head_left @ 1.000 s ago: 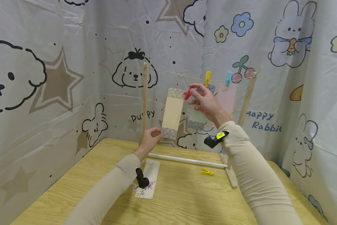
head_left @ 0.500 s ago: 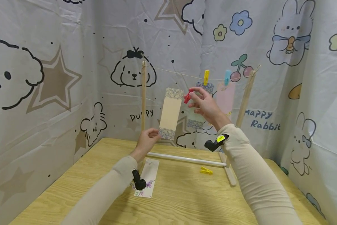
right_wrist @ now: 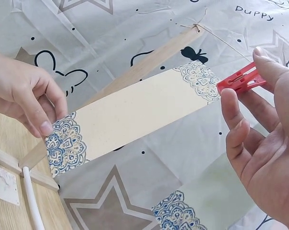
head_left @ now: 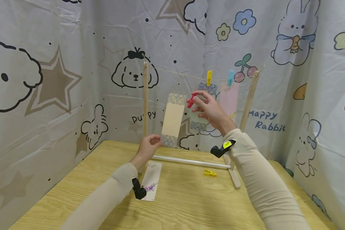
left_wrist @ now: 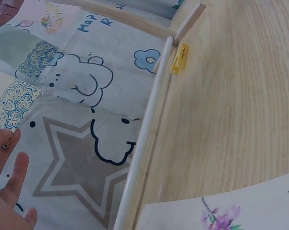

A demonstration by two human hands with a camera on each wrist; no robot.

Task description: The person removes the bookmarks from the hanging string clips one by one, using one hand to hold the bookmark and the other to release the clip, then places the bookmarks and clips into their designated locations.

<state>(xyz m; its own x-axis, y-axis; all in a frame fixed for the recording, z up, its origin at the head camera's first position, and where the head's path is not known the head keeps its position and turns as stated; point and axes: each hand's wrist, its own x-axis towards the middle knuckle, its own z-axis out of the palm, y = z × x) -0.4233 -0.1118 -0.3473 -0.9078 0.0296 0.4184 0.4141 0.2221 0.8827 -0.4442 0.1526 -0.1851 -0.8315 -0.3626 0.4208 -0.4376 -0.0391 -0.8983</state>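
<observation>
A cream card [head_left: 172, 119] with blue lace-patterned ends stands upright in the air, a little tilted, below the string. My left hand [head_left: 147, 148] pinches it by the lower left corner. My right hand [head_left: 214, 110] holds a red clothespin [head_left: 191, 101] between thumb and fingers. In the right wrist view the nose of the red clothespin [right_wrist: 240, 80] lies right at the upper corner of the cream card [right_wrist: 135, 112]. Behind the right hand, a green card [head_left: 200, 118] with blue lace ends hangs from a yellow clothespin [head_left: 209, 78], partly hidden.
The string [head_left: 176, 74] runs between two wooden posts [head_left: 145, 102]. A pink card [head_left: 229, 99] hangs from a blue clothespin [head_left: 231, 77]. On the table [head_left: 184, 198] lie a white card with purple flowers [head_left: 151, 179] and a yellow clothespin [head_left: 210, 173]. A white bar [head_left: 189, 161] joins the stand's feet.
Both hands have sunk slightly, and the cream card with them, further below the string. The red clothespin stays in the right hand's fingers. The head view has shifted a little.
</observation>
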